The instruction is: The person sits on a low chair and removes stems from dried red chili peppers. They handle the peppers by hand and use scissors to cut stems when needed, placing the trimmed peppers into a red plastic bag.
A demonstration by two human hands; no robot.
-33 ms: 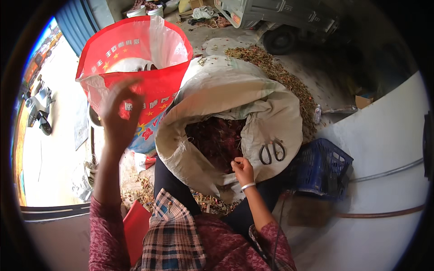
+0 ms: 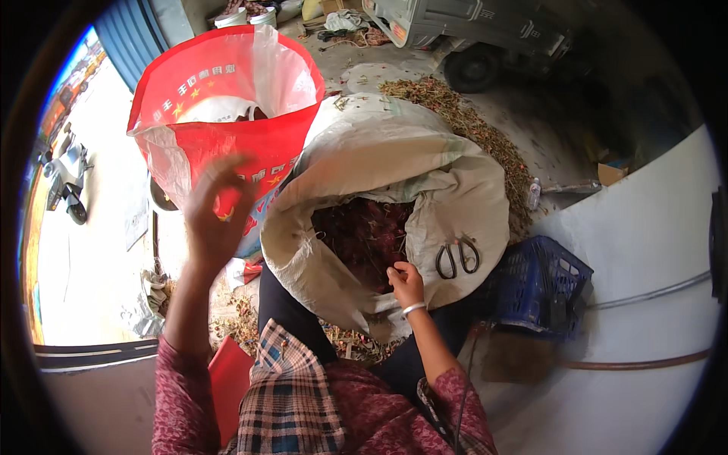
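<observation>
A big off-white woven sack [image 2: 303,250] stands open between my knees, its rim rolled down. Inside lies a heap of dark red dried produce with thin stems [image 2: 364,235]; its kind is hard to make out. My right hand [image 2: 407,284], with a pale bangle at the wrist, is at the sack's near inner edge, thumb and fingers pinched together; what they grip is too small to name. My left hand [image 2: 220,205] is raised in front of a red plastic bag [image 2: 243,140], its curled fingers smeared by motion. Black-handled scissors [image 2: 457,259] lie on the sack's right fold.
A blue plastic crate [image 2: 542,284] stands to the right, near a white panel [image 2: 644,250]. Dried stalks [image 2: 470,125] are strewn beyond the sack. At the back are a grey cargo vehicle [image 2: 485,38] and white buckets [image 2: 231,19]. A small bottle [image 2: 534,193] stands by the stalks.
My left hand has come down and slightly to the right, still in front of the red bag. The right hand stays almost where it was.
</observation>
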